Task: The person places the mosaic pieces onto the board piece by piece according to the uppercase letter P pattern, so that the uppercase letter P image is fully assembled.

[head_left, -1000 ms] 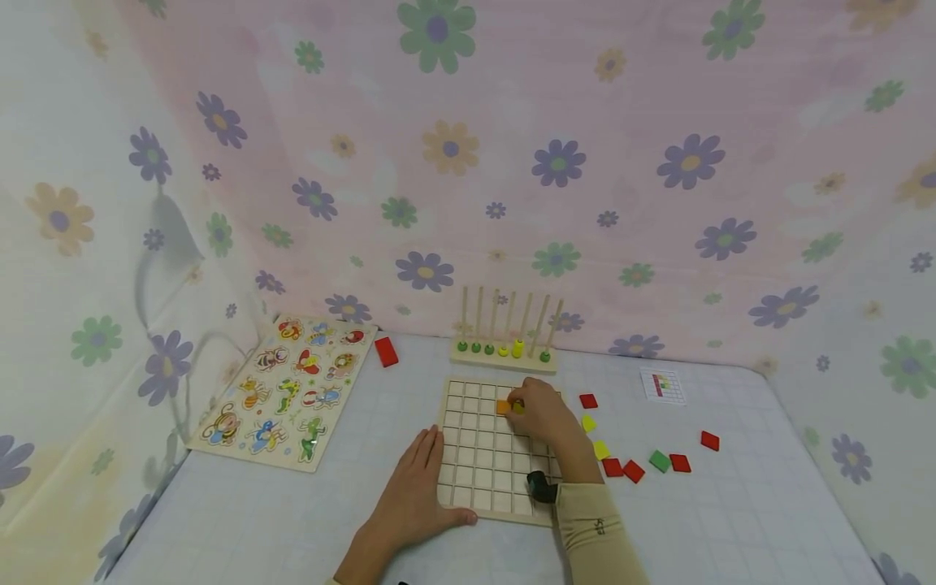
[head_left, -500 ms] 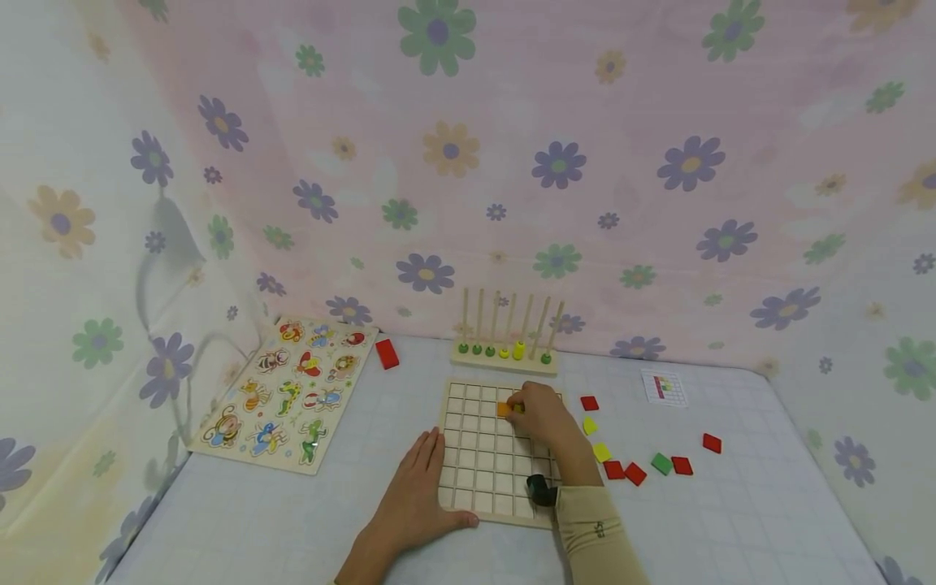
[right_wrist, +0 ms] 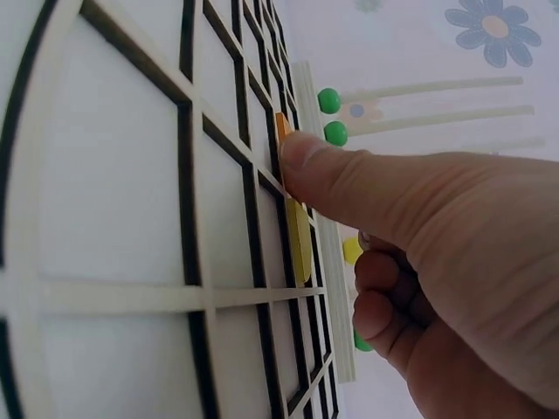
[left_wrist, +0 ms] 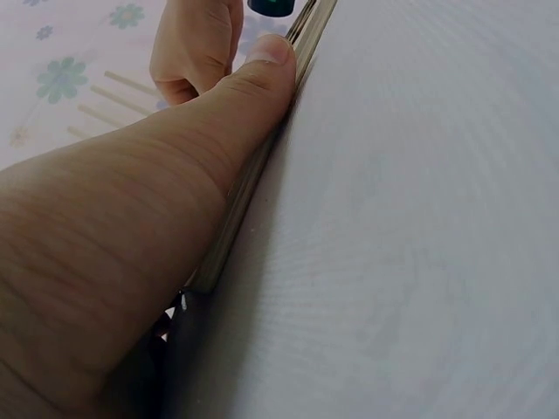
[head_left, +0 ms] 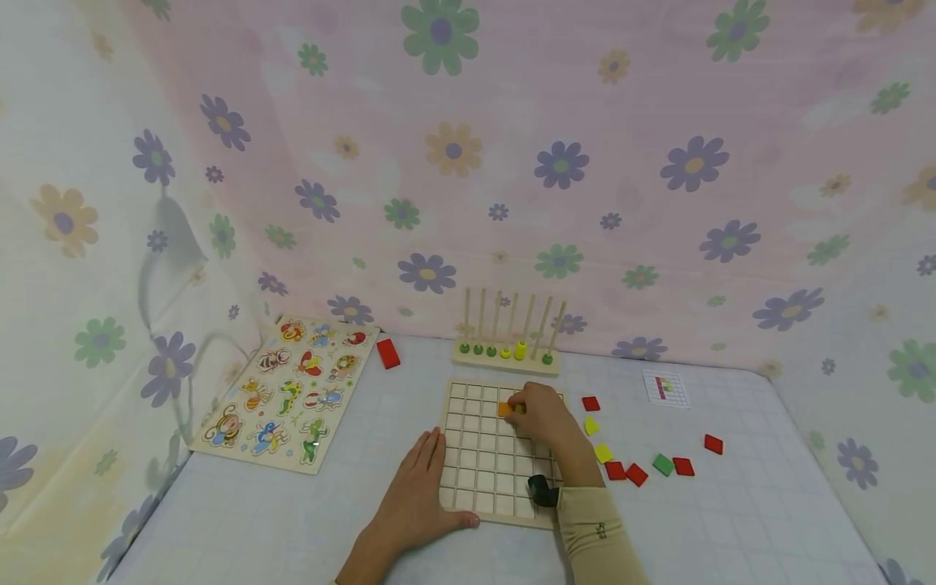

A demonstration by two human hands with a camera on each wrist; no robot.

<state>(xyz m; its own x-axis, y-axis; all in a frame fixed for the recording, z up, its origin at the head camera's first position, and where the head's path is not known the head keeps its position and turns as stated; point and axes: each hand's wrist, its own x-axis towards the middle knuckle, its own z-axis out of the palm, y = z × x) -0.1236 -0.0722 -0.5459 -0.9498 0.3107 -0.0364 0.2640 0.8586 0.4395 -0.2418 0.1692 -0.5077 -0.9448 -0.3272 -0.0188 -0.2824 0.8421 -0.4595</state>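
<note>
Floral cloth walls [head_left: 658, 122] — pale gridded tabletop [head_left: 731, 520] — wooden grid board [head_left: 475, 463].

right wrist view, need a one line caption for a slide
Right hand presses one fingertip on an orange tile in the wooden grid board.

Grid board [head_left: 483, 463]: 1, wooden. 
Animal puzzle board [head_left: 285, 390]: 1. 
Peg rack [head_left: 506, 357]: 1, with 7 upright pegs (beads at the foot too small to count surely). 
Pattern card [head_left: 666, 388]: 1. 
Orange tile [head_left: 504, 409]: 1. 
Red tiles [head_left: 683, 465]: 5 flat squares loose on the right. 
Red block [head_left: 387, 353]: 1, near the puzzle. 
Yellow tiles [head_left: 591, 425]: 2 loose, plus 1 under a fingertip on the grid. 
Green tile [head_left: 662, 464]: 1. 
Hands: 2.
</note>
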